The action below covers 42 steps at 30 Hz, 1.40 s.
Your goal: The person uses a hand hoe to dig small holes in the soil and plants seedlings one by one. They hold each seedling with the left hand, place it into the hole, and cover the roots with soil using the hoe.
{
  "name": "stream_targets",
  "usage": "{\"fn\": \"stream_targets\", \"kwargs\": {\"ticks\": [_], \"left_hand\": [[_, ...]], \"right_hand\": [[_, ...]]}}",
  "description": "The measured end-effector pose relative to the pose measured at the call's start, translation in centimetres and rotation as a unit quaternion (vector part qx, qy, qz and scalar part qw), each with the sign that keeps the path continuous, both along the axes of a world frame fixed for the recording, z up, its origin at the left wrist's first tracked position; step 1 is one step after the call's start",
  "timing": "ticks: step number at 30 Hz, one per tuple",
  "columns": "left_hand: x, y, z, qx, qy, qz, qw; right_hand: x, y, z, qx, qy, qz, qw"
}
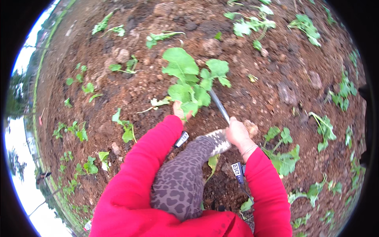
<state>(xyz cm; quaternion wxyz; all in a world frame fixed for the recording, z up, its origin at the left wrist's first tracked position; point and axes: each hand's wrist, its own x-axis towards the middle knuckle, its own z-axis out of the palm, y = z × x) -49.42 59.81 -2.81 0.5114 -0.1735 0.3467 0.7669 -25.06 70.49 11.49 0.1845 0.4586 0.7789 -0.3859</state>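
A broad-leaved green seedling stands up in front of me, its leaves spread over the soil. My left hand is at its lower left side, with leaf between thumb and fingers; the leaves hide part of the grip and the plant's base. In my right hand is the metal handle of a tool. That handle slants up and left until it passes behind the leaves, so the tool's working end is hidden. Just left of my right hand, a patterned shoe presses on the ground.
Brown, stony soil surrounds me. Several limp seedlings lie across it, including one at the upper right and one beside my right forearm. Small dark devices hang near my left wrist and right wrist. Grass edges the far left.
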Motion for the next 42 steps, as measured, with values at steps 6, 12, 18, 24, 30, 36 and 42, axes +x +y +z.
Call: {"fn": "stream_targets", "kwargs": {"ticks": [6,12,18,24,30,36,42], "left_hand": [[-1.9,0.5,0.1,-0.203,0.652,-0.334,0.649],[1.9,1.9,7.6,-0.293,0.469,-0.519,0.651],[8.6,6.8,16.1,-0.127,0.388,-0.645,0.646],[15.1,16.6,18.2,0.010,0.532,-0.626,0.570],[28.2,29.7,15.8,0.169,0.738,-0.539,0.369],[41.5,37.5,11.9,0.172,0.820,-0.494,0.231],[47.9,40.0,7.8,0.168,0.831,-0.508,0.155]], "right_hand": [[10.5,-0.9,6.9,0.017,0.126,-0.142,0.982],[23.6,-7.0,15.5,0.017,0.064,-0.243,0.968],[30.6,-13.6,20.3,0.070,-0.004,-0.390,0.918],[33.1,-17.8,20.1,0.047,0.031,-0.505,0.862],[32.3,-21.7,21.8,0.011,-0.023,-0.566,0.824],[30.2,-26.0,28.8,-0.046,-0.131,-0.633,0.762],[26.0,-27.6,33.9,-0.049,-0.225,-0.719,0.655]]}}
